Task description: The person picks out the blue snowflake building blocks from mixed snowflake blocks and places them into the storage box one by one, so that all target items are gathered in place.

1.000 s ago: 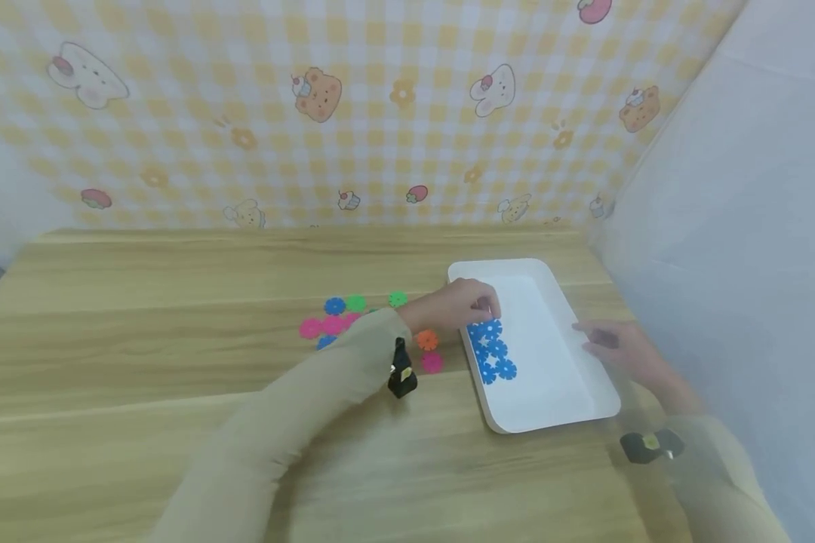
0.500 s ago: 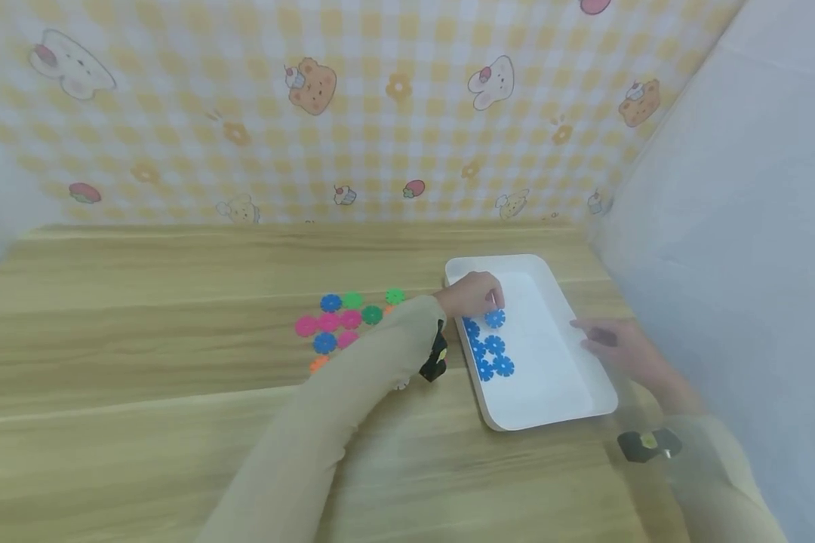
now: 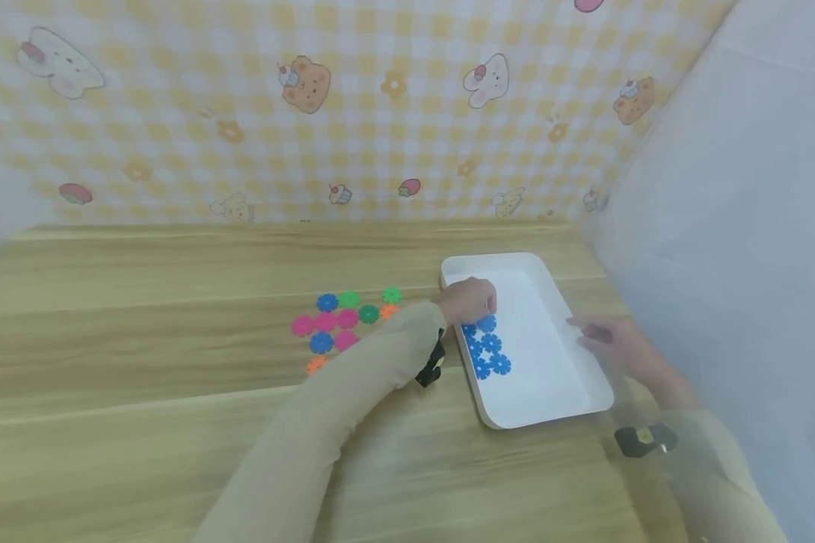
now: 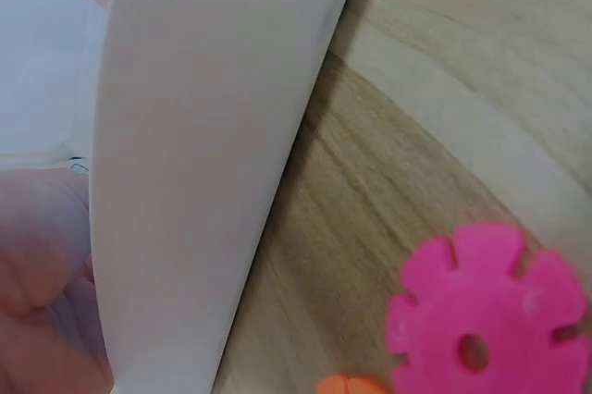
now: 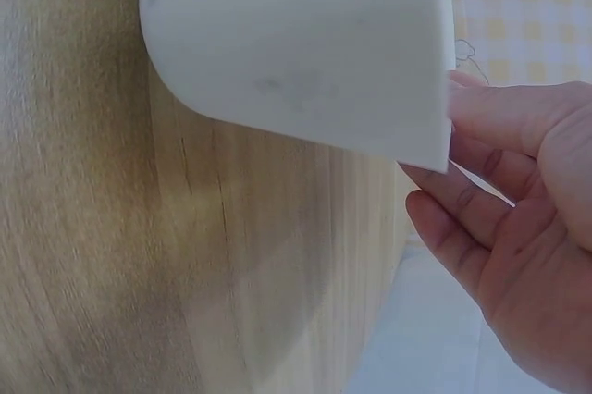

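Observation:
A white tray [image 3: 550,377] lies on the wooden table, with several blue snowflake discs [image 3: 491,343] set in rows along its left side. My left hand [image 3: 469,300] reaches over the left wall, fingers bent down onto the topmost blue disc and partly covering it. In the left wrist view that hand [image 4: 42,264] is curled inside the tray, its fingertips hidden behind the wall. My right hand [image 3: 621,347] holds the tray's right rim. The right wrist view shows the thumb [image 5: 509,116] at the rim, with the fingers against the outer wall.
Left of the tray lie loose snowflake discs: pink [image 3: 324,321], blue [image 3: 321,342], light green [image 3: 392,295], dark green [image 3: 369,314] and orange [image 3: 317,364]. The left sleeve [image 3: 353,400] covers some of the table. A checked cloth [image 3: 394,128] hangs behind; a white sheet [image 3: 733,226] stands right.
The left hand shifts a blue disc slightly toward the others, and it now sits lower, closer to the row. The right hand keeps its place at the rim. The head view shifts a little.

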The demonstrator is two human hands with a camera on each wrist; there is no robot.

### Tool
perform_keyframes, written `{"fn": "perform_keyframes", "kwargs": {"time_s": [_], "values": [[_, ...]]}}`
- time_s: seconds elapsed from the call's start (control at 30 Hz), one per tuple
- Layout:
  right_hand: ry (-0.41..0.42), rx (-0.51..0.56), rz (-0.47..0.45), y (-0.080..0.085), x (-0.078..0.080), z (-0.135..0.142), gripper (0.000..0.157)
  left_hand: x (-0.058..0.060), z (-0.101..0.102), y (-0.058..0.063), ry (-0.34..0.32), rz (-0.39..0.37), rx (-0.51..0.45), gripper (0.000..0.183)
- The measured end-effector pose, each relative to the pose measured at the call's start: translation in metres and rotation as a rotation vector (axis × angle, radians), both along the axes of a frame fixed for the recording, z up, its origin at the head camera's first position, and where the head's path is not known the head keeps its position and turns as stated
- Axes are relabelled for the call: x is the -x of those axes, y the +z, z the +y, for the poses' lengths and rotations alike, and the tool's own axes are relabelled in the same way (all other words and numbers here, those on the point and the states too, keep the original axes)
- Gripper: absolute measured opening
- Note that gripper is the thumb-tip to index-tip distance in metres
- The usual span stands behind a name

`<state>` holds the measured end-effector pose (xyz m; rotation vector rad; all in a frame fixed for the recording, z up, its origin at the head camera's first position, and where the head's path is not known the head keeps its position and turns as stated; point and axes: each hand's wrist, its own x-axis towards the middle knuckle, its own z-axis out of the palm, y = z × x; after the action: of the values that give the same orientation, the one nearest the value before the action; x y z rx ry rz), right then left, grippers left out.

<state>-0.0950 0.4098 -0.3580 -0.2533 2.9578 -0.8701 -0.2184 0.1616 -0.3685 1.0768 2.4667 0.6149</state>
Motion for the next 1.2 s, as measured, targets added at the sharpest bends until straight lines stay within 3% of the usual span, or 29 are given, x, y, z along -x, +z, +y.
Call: {"fn": "perform_keyframes", "kwargs": {"time_s": [0.43, 0.7, 0.83, 0.97, 1.2], "values": [[-0.009, 0.014, -0.006, 0.000, 0.001, -0.003, 0.032, 0.000, 0.001, -0.007, 0.011, 0.058, 0.019, 0.018], [0.004, 0.018, 0.020, -0.003, 0.001, 0.000, 0.032, 0.008, -0.007, -0.002, -0.049, 0.010, -0.168, 0.014], [0.006, 0.020, 0.022, -0.005, 0.003, 0.002, 0.031, 0.011, -0.025, 0.009, -0.075, -0.043, -0.271, 0.014], [0.009, 0.025, 0.012, -0.005, 0.003, 0.002, 0.032, 0.016, -0.046, 0.017, -0.092, -0.065, -0.314, 0.015], [0.013, 0.007, 0.014, -0.002, 0.000, -0.001, 0.032, 0.028, -0.086, 0.012, -0.072, -0.033, -0.330, 0.013]]}}
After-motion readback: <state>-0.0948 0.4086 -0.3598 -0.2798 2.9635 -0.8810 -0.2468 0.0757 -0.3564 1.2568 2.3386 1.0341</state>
